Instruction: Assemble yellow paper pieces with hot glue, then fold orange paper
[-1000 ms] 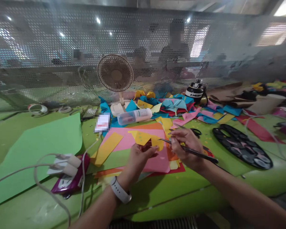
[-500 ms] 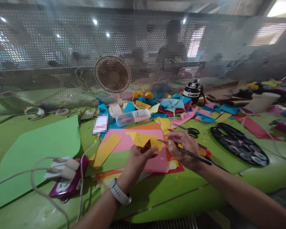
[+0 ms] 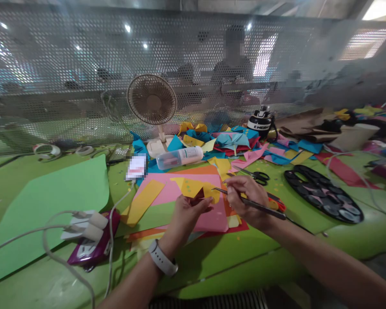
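Note:
My left hand (image 3: 185, 216) pinches a small dark red paper piece (image 3: 199, 195) between thumb and fingers, just above a pink sheet (image 3: 212, 216). My right hand (image 3: 248, 199) is closed on long thin tweezers (image 3: 254, 206), whose tip points left at the red piece. A yellow cut-out (image 3: 193, 186) with dots lies on the pink sheet right behind the red piece. A white watch sits on my left wrist.
A green table (image 3: 228, 262) holds a large green sheet (image 3: 48, 201), a yellow strip (image 3: 143, 201), a glue bottle (image 3: 180, 157), black scissors (image 3: 255, 175), a black palette (image 3: 323, 195), a small fan (image 3: 152, 101), chargers with cables (image 3: 86, 225), paper scraps. People sit behind the mesh screen.
Both hands have kept their grips and places; the view has shifted only slightly.

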`<control>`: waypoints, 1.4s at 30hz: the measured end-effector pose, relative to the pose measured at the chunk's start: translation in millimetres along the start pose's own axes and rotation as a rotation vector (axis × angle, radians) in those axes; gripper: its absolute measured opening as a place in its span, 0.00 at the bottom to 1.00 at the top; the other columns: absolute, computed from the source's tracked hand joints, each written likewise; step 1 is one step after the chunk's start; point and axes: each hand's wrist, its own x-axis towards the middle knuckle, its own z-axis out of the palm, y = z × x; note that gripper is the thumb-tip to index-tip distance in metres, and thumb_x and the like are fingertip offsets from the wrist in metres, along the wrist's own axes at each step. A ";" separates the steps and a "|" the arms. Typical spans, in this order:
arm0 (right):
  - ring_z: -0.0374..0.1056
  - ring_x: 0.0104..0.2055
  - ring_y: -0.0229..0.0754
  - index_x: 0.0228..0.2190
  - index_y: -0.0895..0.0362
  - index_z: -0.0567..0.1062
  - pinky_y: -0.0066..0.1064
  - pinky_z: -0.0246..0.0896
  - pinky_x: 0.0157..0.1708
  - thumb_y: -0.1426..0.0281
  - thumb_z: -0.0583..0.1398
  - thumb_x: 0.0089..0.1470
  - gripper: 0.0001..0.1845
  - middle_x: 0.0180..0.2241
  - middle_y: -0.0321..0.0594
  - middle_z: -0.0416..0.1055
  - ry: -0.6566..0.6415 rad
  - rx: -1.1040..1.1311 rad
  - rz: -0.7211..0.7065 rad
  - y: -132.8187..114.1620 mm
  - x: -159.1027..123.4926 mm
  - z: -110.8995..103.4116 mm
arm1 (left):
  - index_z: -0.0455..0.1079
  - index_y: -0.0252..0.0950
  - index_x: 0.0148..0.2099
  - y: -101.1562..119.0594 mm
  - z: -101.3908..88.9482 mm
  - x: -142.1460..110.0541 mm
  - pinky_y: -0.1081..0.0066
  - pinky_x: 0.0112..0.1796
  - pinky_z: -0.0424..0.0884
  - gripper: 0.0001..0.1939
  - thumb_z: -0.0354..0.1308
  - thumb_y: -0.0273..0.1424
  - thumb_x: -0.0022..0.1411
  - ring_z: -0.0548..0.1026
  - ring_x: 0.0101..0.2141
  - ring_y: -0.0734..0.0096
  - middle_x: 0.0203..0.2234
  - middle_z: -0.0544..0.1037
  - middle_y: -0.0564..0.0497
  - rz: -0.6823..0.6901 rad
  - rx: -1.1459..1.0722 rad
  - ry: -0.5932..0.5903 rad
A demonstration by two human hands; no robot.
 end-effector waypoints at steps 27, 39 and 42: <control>0.64 0.14 0.31 0.37 0.54 0.68 0.21 0.59 0.15 0.73 0.55 0.57 0.06 0.19 0.28 0.68 -0.021 0.221 0.159 -0.8 0.4 3.1 | 0.72 0.32 0.39 2.5 7.1 -4.8 0.68 0.34 0.76 0.17 0.69 0.32 0.46 0.75 0.32 0.69 0.32 0.76 0.50 -0.029 -0.040 0.071; 0.65 0.14 0.32 0.36 0.54 0.69 0.21 0.60 0.14 0.73 0.56 0.55 0.06 0.19 0.28 0.69 -0.005 0.178 0.136 -1.9 0.3 0.4 | 0.72 0.34 0.38 -1.9 2.7 -1.7 0.64 0.36 0.76 0.15 0.68 0.35 0.48 0.75 0.32 0.68 0.31 0.76 0.51 -0.002 -0.028 0.052; 0.66 0.15 0.32 0.36 0.53 0.69 0.21 0.61 0.15 0.74 0.56 0.54 0.06 0.20 0.29 0.70 -0.001 0.178 0.122 -5.3 1.4 -0.6 | 0.72 0.34 0.38 -2.4 2.5 -1.1 0.64 0.35 0.76 0.16 0.68 0.34 0.47 0.75 0.33 0.68 0.31 0.76 0.51 -0.015 -0.029 0.056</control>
